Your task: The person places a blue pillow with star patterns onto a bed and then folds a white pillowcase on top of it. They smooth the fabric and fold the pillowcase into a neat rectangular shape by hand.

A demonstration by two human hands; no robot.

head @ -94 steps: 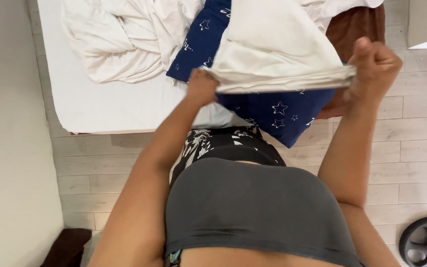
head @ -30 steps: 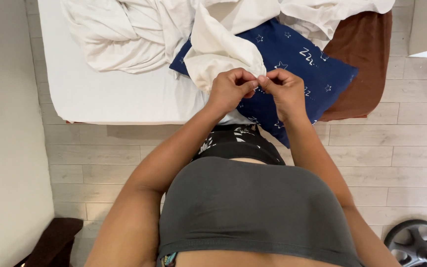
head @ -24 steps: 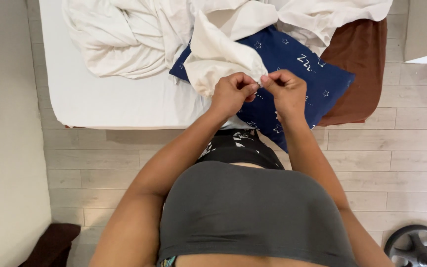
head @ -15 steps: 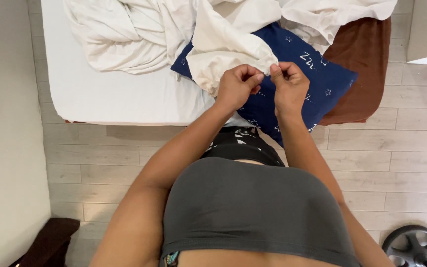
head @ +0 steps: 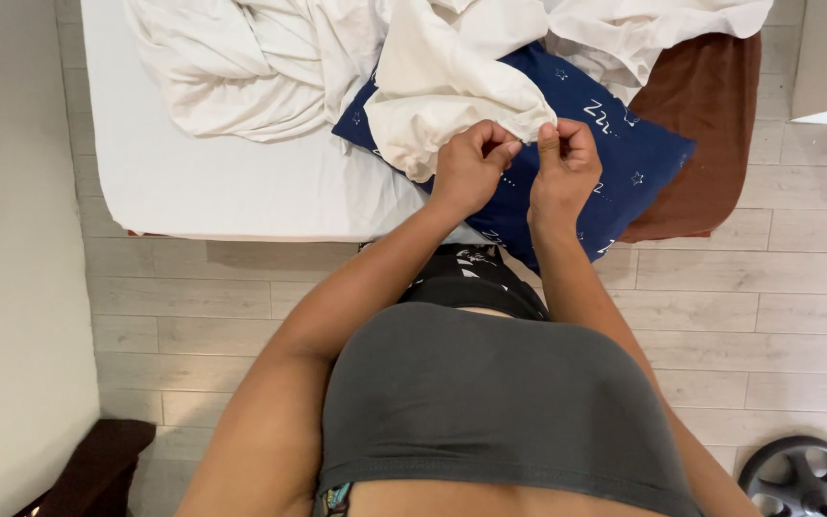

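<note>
Both hands, left hand (head: pixel 471 165) and right hand (head: pixel 567 165), pinch the white case's (head: pixel 447 81) hem at the bed's (head: pixel 212 191) near edge; the blue pillow (head: pixel 614 158) lies mostly uncovered beneath.

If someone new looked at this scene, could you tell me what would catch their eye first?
Probably the dark blue star-patterned pillow at the bed's edge, with the left hand and right hand pinching the edge of a white pillowcase over it. A crumpled white sheet lies to the left.

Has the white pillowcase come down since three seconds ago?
Yes. The white pillowcase was stretched up between raised hands; now it lies bunched on the blue pillow, pinched by the left hand and right hand.
</note>
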